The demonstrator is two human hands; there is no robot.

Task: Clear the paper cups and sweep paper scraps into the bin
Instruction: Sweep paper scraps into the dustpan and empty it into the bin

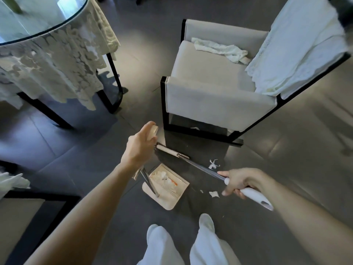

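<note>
My left hand (140, 148) is closed around the top of the long handle of the dustpan (169, 204). The dustpan stands on the dark floor (76, 142) before my feet, with some paper scraps (162, 175) in it. My right hand (238, 181) grips the white handle of the broom (167, 149), whose head lies near the chair (210, 96). Other torn pieces (214, 163) lie on the floor just beside the broom's pole.

A home dining room: glass-topped table (38, 25) with lace cloth (57, 69), upholstered chair (210, 92)

Counted: one broom (200, 166), one dustpan (170, 201), one table (57, 27), one chair (210, 96), two cloths (219, 48) (296, 44), three loose paper scraps (213, 163) (214, 194) (194, 128).
</note>
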